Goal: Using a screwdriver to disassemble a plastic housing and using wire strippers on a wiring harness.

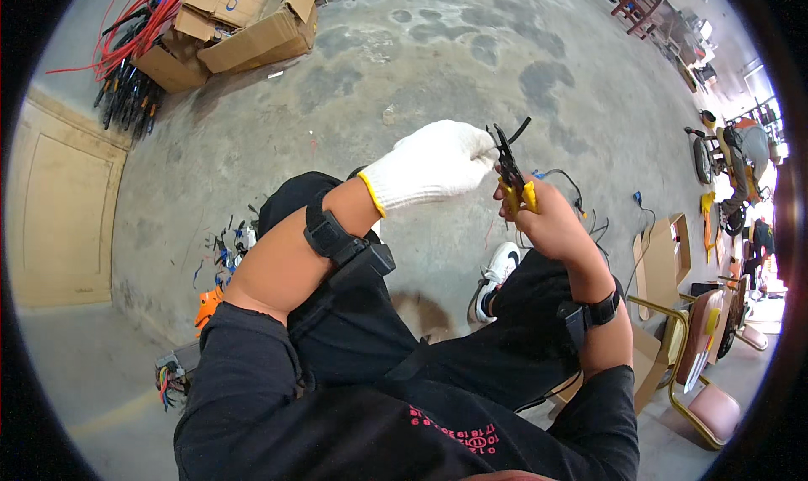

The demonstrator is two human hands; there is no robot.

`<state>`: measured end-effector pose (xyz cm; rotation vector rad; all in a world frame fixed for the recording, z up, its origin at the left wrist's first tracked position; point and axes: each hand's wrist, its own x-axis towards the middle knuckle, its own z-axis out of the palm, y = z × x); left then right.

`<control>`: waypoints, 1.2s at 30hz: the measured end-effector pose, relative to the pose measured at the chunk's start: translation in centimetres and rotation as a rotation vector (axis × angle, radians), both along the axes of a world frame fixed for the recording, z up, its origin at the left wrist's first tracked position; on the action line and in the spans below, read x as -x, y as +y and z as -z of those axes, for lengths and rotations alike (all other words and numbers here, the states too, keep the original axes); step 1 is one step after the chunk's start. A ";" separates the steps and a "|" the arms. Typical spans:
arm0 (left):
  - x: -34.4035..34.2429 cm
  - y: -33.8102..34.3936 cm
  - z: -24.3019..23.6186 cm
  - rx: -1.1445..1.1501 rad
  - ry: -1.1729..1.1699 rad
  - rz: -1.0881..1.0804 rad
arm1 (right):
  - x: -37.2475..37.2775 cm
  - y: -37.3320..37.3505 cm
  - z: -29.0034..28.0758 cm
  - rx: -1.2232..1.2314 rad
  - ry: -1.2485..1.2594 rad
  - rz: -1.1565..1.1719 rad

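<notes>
From the head camera, your left hand wears a white knitted cotton glove with a yellow cuff band, and its fingers are bunched shut, pinching something thin at the black jaws of the pliers; what sits between the fingertips is too small to make out. Your bare right hand is clenched around the yellow rubbery handles of the pliers, which stand nearly upright with the dark metal nose pointing up. A short black wire curves up and away from the nose. Both hands meet above your knees, well off the floor, with a black strap and box on each forearm.

The concrete floor is grey, mottled and smooth, with dark blotches toward its far edge and broad bare room straight ahead of you. Creased brown cardboard boxes lie at the far left corner, with a tangle of red cables just beside them. Snipped bits of coloured wire are scattered near your left elbow. Thin black leads trail over the floor behind your right hand. Your white shoe rests below the pliers. A metal-framed chair with a pink padded seat stands close on your right, beside a flattened carton.
</notes>
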<state>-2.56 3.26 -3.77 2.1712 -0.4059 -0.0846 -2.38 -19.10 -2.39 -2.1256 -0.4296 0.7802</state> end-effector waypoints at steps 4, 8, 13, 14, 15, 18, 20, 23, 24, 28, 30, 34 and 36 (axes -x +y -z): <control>-0.1 0.1 -1.4 0.064 0.307 -0.019 | 0.1 -0.4 0.9 -0.171 -0.030 -0.020; 0.1 0.2 -1.0 0.099 0.324 -0.007 | 0.1 -0.9 1.8 -0.296 0.053 0.005; 0.4 0.3 -1.2 0.048 0.310 -0.040 | -0.1 -0.7 0.9 -0.212 0.170 0.010; 0.4 0.4 -1.2 0.070 0.340 -0.030 | 0.0 -0.7 0.9 -0.214 0.173 0.012; 0.4 0.4 -1.2 0.092 0.368 -0.021 | 0.0 -0.8 0.7 -0.198 0.193 0.010; 0.5 0.2 -1.3 0.065 0.340 -0.018 | 0.0 -0.5 0.2 -0.158 0.228 -0.005; 0.5 0.3 -1.1 0.028 0.323 -0.008 | 0.2 -0.1 -0.3 -0.135 0.242 -0.015; 0.7 0.3 -1.5 -0.015 0.303 0.004 | 0.6 0.2 -1.3 -0.123 0.342 0.017; 0.8 0.3 -1.6 -0.021 0.299 0.001 | 0.6 0.1 -1.5 -0.140 0.409 0.014; 0.4 0.4 -0.5 -0.073 0.210 0.011 | 0.3 -0.4 -0.2 -0.255 0.453 0.018; 0.4 0.6 -1.0 0.042 0.365 0.020 | -0.3 -1.0 1.1 -0.251 0.331 -0.042; 0.3 0.4 -0.9 0.040 0.392 0.011 | -0.4 -0.8 1.4 -0.263 0.192 -0.139; 0.6 0.2 -1.0 -0.037 0.271 -0.006 | -0.4 -0.8 1.2 -0.264 0.206 -0.120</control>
